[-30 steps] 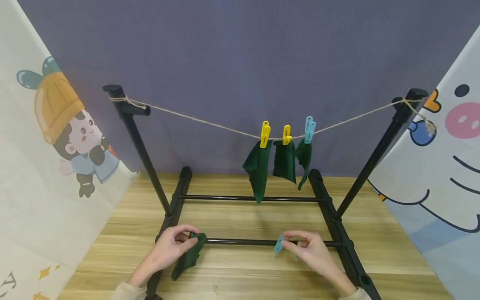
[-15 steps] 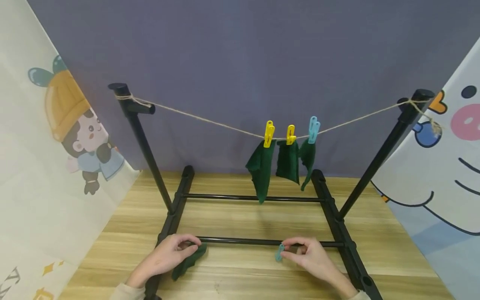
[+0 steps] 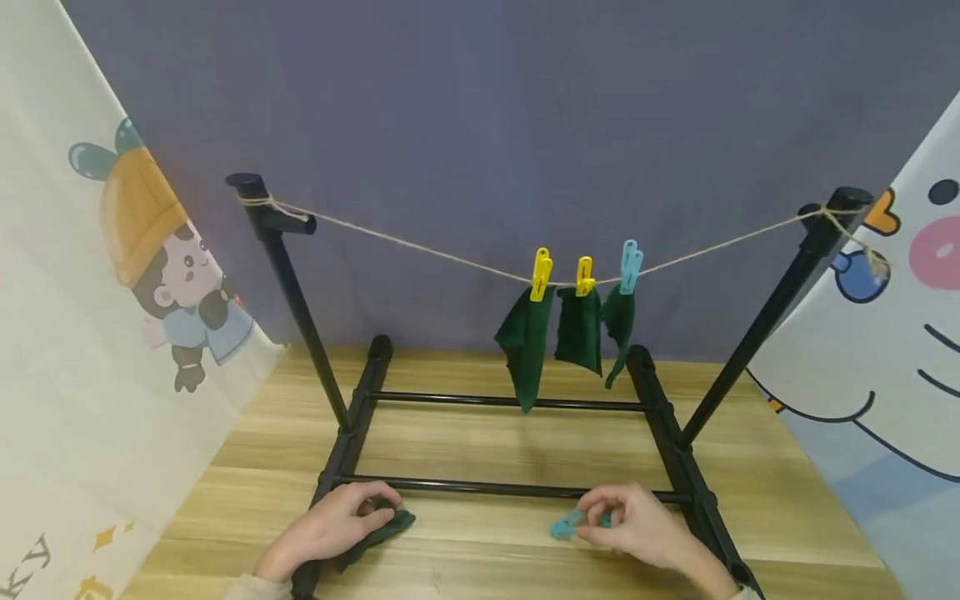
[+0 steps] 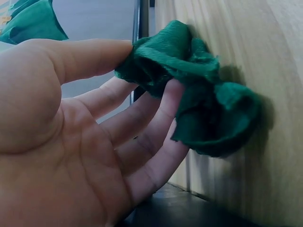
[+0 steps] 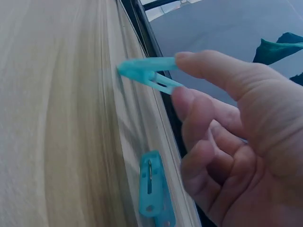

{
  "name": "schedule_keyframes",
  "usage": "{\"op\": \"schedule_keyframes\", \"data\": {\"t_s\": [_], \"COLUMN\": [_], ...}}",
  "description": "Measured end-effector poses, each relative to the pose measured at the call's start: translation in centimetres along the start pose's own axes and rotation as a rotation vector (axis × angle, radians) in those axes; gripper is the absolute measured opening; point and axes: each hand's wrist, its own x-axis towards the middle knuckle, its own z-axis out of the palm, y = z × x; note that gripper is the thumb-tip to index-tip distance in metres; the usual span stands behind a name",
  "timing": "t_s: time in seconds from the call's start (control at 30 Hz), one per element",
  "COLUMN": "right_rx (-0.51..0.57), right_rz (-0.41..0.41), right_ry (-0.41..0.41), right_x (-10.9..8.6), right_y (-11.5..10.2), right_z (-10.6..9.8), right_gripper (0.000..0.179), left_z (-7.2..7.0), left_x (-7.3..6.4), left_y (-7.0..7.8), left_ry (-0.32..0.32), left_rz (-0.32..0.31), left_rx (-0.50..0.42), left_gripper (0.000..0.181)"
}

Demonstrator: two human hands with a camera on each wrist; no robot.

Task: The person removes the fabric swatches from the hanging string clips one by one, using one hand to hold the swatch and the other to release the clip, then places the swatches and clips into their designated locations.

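In the head view, my left hand (image 3: 337, 525) is low at the left, near the frame's front bar. Its thumb and fingers pinch a crumpled dark green cloth piece (image 4: 203, 94), which reaches down to the wooden table. My right hand (image 3: 637, 525), at the right, pinches the handle ends of a light blue clothespin (image 5: 147, 71) between thumb and finger. That pin's nose points away from the hand, close to the tabletop. Under the right hand lies a second blue clothespin (image 5: 151, 189), mostly hidden in the head view.
A black pipe rack (image 3: 678, 450) stands on the table (image 3: 465, 567). A twine line (image 3: 420, 247) sags between its posts. Three green cloth pieces hang from it by a large yellow clothespin (image 3: 541, 275), a small yellow clothespin (image 3: 585, 277) and blue clothespins (image 3: 631, 267).
Both hands have come down a little toward the table. The left hand's cloth hangs lower and is more bunched. The held blue clothespin has tipped from nearly upright to nearly level.
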Motion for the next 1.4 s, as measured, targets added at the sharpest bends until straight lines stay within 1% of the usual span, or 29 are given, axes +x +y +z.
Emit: {"op": "schedule_keyframes", "data": {"t_s": [0.1,0.23,0.37,0.5,0.7,0.83,0.97,1.03,1.17,1.27,1.4], "right_rx": [0.011,-0.041,-0.102,-0.127,-0.14,-0.144,-0.134,-0.135,-0.166,-0.19,-0.19], "right_rz": [0.021,0.038,0.06,0.077,0.093,0.101,0.109,0.104,0.047,0.005,-0.007], "right_ry": [-0.055,-0.087,-0.087,-0.09,-0.1,-0.097,-0.088,-0.087,-0.078,-0.067,-0.062], "right_x": [-0.3,-0.4,-0.1,0.1,0.2,0.0,-0.1,-0.1,0.1,0.2,0.1], "right_y": [0.2,0.4,0.6,0.6,0.5,0.3,-0.5,-1.1,-2.4,-3.4,-4.3], "right_z": [-0.2,-0.3,0.2,0.6,0.7,0.5,0.1,-0.2,-1.1,-1.9,-2.8], "right_gripper": [0.025,0.026,0.026,0.025,0.031,0.037,0.042,0.044,0.048,0.046,0.043], "left_z": [0.3,0.3,-0.1,-0.3,-0.4,-0.6,-0.9,-1.0,-1.2,-1.3,-1.3], "left_x": [0.0,0.0,-0.2,-0.5,-0.9,-1.1,-1.3,-1.5,-1.6,-1.6,-1.4], "left_y": [-0.1,-0.2,-0.2,-0.2,-0.1,0.3,0.7,0.9,1.4,1.8,2.0], "left_ry": [-0.015,-0.021,-0.012,-0.003,-0.013,0.003,0.016,0.019,0.044,0.065,0.086], "left_rz": [0.005,0.013,0.012,0.012,-0.002,-0.001,-0.011,-0.016,0.003,0.019,0.034], "left_rx": [-0.019,-0.035,-0.021,-0.005,0.01,0.025,0.018,0.014,0.015,0.015,0.021], "left_gripper": [0.026,0.027,0.029,0.031,0.036,0.039,0.041,0.041,0.041,0.041,0.042]}}
